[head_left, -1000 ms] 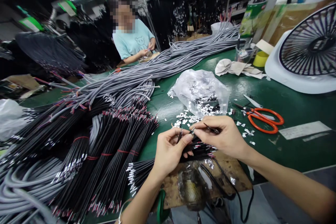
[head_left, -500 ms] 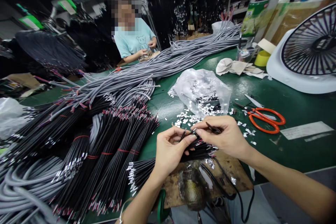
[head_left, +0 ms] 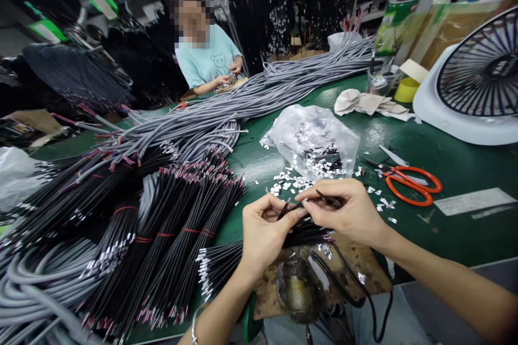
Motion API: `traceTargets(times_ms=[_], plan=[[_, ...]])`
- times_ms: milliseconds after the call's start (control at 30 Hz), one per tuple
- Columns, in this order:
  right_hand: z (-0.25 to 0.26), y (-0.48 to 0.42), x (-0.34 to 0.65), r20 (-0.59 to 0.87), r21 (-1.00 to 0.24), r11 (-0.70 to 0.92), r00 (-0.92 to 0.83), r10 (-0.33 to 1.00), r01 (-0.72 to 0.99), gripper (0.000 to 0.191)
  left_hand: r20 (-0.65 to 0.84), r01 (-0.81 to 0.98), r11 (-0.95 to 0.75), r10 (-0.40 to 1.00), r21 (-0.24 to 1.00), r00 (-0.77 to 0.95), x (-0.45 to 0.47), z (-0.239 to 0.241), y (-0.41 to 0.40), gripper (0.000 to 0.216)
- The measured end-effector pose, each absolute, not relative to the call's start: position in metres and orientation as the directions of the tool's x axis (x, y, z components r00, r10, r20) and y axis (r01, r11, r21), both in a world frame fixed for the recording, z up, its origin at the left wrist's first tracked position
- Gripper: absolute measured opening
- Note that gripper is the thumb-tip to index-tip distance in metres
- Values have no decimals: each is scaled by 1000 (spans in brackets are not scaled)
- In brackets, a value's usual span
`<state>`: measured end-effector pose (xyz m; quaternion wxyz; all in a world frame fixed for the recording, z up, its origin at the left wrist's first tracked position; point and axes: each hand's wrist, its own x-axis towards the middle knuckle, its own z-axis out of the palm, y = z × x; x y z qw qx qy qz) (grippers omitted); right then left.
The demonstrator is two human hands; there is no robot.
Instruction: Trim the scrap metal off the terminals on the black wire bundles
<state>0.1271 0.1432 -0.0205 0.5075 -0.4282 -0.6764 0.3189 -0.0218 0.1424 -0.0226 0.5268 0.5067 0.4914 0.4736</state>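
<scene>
My left hand [head_left: 262, 234] is closed, thumb and fingers pinching a thin black wire [head_left: 292, 208] near its end. My right hand [head_left: 343, 211] is closed too, pinching the tip of that same wire, with a second dark wire piece [head_left: 327, 198] lying across its fingers. Both hands meet above a loose bunch of black wires [head_left: 226, 261] with silver tips that rests on a worn brown board [head_left: 356, 267]. Just beyond the hands lie small silver foil bits [head_left: 285, 183] and a clear plastic bag [head_left: 309, 137] holding more of them.
Tied bundles of black wires [head_left: 170, 232] and long grey cables [head_left: 226, 113] fill the left of the green table [head_left: 445, 232]. Orange scissors [head_left: 408, 180], a white cloth [head_left: 366, 102], a yellow cup [head_left: 404, 89] and a white fan [head_left: 473, 81] lie right. Another person [head_left: 206, 56] works at the far side.
My right hand has drawn slightly to the right along the wire, so more of the black wire shows between the two pinches. The view has shifted a little.
</scene>
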Motion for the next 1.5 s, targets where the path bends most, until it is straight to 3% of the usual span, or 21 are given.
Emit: traceTargets(times_ms=[300,467,667,833,1033,1167,1267,1433,1500], plan=[[-23,143,129,377,-888,397,-128,918,231,21,-30,-1,30,999,1000,46,-21,-24,142,33],[-24,143,129,360,-897,386,-151,921,216,11,-26,-19,27,998,999,51,-23,-24,142,33],[-27,148,130,325,-917,341,-106,940,207,17,-81,29,77,978,997,191,-29,-25,145,18],[-25,151,130,331,-935,354,-288,898,30,23,-37,51,20,935,999,352,-32,-26,148,28],[-27,148,133,595,-716,586,-110,797,379,12,-16,87,-18,926,996,377,-31,-26,148,37],[-29,148,136,640,-589,687,-273,718,425,5,-31,92,-5,921,996,388,-32,-29,150,38],[-25,151,138,608,-612,681,-311,730,402,10,-44,112,-5,905,994,423,-34,-30,151,35],[-16,158,152,616,-685,496,61,785,533,17,-72,134,15,900,991,429,-35,-25,152,31],[-16,158,155,573,-700,459,48,818,547,13,-70,141,14,912,990,404,-33,-21,151,29]])
